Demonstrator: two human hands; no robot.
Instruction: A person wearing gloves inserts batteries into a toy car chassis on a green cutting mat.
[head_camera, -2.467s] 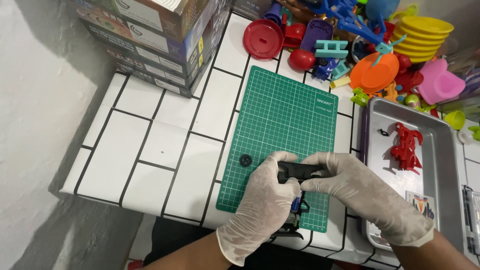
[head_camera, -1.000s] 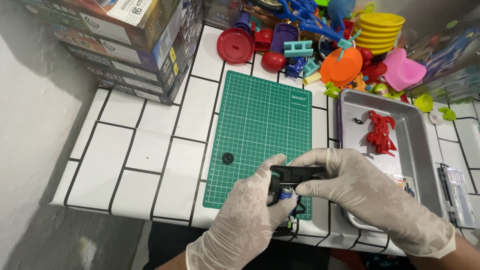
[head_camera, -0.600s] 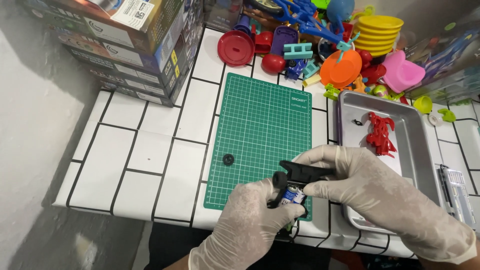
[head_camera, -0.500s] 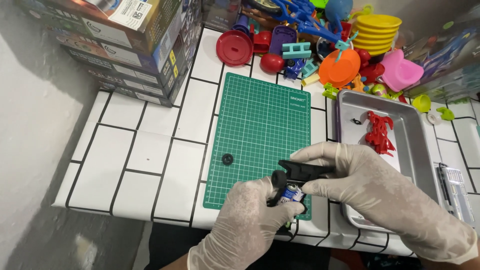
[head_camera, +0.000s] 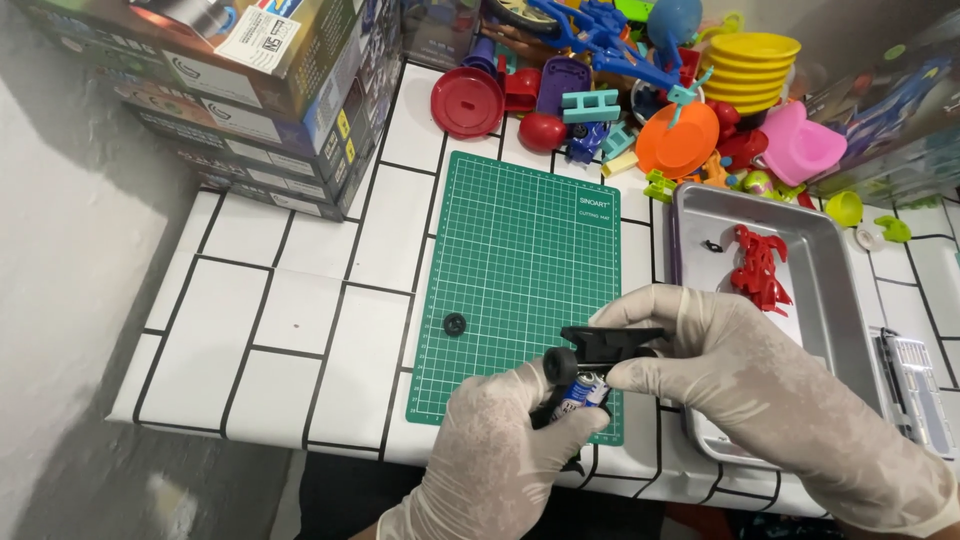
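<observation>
You are holding a black toy chassis (head_camera: 610, 343) with both gloved hands above the near edge of the green cutting mat (head_camera: 520, 270). Your right hand (head_camera: 740, 370) is closing its grip on the chassis from the right, thumb beneath and fingers curling over the top. Your left hand (head_camera: 500, 450) is coming up from below, its grip closing on the lower part of the toy, where a blue cylindrical piece (head_camera: 580, 392) is showing between your fingers; a black wheel (head_camera: 558, 365) is sitting on the chassis just above your left fingertips. I cannot tell how the blue piece is joining the chassis.

A small black loose wheel (head_camera: 455, 324) is lying on the mat, well apart to the left of your hands. The mat is resting on a white tiled bench (head_camera: 290, 300). To your right, a metal tray (head_camera: 830, 290) is holding a red toy piece (head_camera: 758, 268). At the far edge of the bench, a heap of colourful plastic toys (head_camera: 650, 110) is lying, with stacked yellow plates (head_camera: 750, 62) among them, and stacked cardboard boxes (head_camera: 250, 90) are standing at the far left
</observation>
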